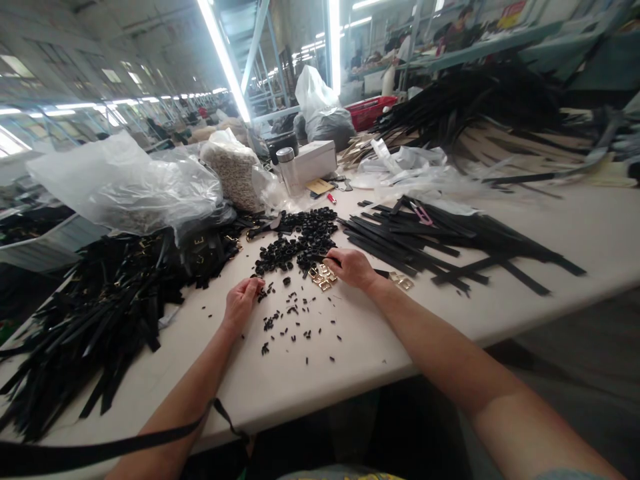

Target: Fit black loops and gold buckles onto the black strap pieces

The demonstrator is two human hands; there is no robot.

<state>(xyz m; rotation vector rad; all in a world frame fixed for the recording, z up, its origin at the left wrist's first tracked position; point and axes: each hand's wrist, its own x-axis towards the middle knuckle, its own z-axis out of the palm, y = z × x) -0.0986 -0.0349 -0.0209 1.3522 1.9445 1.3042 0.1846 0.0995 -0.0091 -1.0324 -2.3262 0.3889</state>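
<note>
My left hand [243,301] is closed in a pinch at the left edge of the small black parts; what its fingertips hold, if anything, is too small to make out. Fingers and thumb of my right hand [352,268] are pinched on a thin black strip [319,258] that sticks out to the left. Beneath and beside that hand lie gold metal buckles [324,277]. A heap of black loops [300,240] spreads just beyond both hands. Tiny black pieces [295,310] are scattered over the table [285,393] between my forearms.
Black straps [440,240] lie on the right, with pink thread snips [421,213] on top. More straps with gold fittings [115,293] pile up on the left. Behind stand plastic bags [135,180], a clear jar [287,170], a white box [316,159] and a red basket [370,112].
</note>
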